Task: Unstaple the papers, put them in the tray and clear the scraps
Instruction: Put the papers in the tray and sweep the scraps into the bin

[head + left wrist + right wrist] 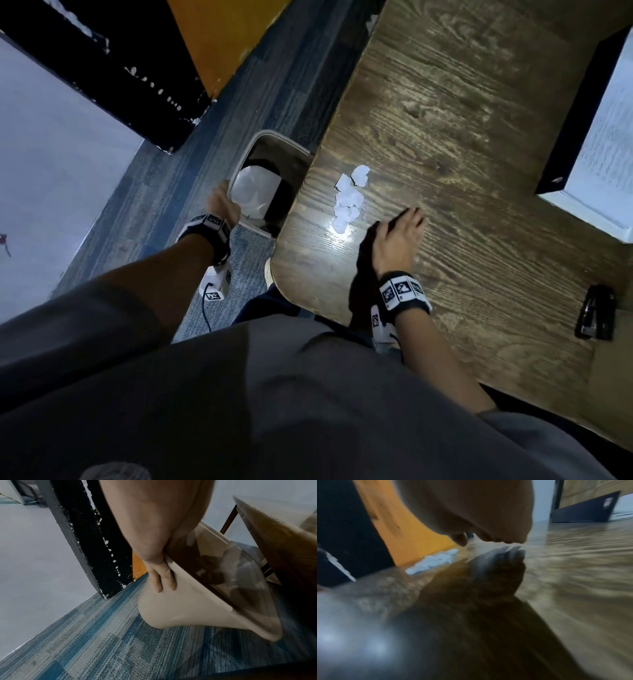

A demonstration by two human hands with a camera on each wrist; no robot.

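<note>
A small heap of white paper scraps lies on the wooden table near its rounded left corner. My right hand rests flat on the tabletop just right of the scraps, fingers straight and holding nothing. My left hand grips the near rim of a beige waste bin held beside the table edge; its fingers curl over the outer wall. Papers lie in a black tray at the right. A black stapler sits near the table's front right.
The bin holds a clear liner and some white waste. Blue carpet runs beside the table, with a black and orange panel beyond. My grey-clad legs fill the foreground.
</note>
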